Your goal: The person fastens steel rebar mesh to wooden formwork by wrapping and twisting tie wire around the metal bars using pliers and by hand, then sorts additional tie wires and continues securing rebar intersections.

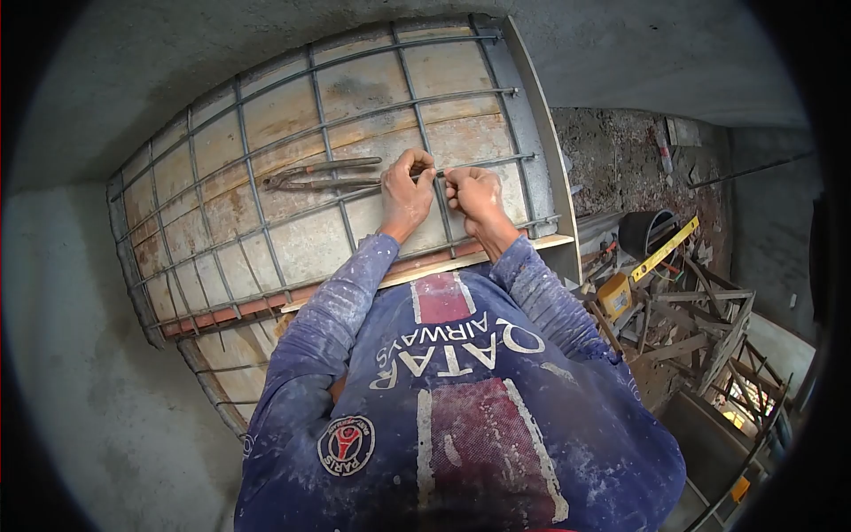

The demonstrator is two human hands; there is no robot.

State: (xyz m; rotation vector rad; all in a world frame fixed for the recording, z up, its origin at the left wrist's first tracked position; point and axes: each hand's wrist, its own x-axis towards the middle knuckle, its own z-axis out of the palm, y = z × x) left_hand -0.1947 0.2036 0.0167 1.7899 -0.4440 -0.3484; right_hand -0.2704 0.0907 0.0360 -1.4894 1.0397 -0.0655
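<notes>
A grid of steel reinforcing bars (251, 168) lies over wooden boards (284, 120). At one bar crossing near the right side, my left hand (408, 193) is closed, thumb and fingertips pinched together. Just right of it, my right hand (481, 202) is also closed in a pinch, fingertips at the same bar. Between the two hands a short dark piece shows; whatever thin thing the fingers hold is too small to make out. To the left of my left hand, a pair of end-cutting pincers (277, 181) rests on the grid, handles pointing toward that hand.
An upright board (542, 133) edges the grid on the right. Beyond it are a black bucket (645, 236), a yellow spirit level (667, 249), scrap timber (700, 341) and rubble (612, 168). A grey wall (75, 284) stands on the left.
</notes>
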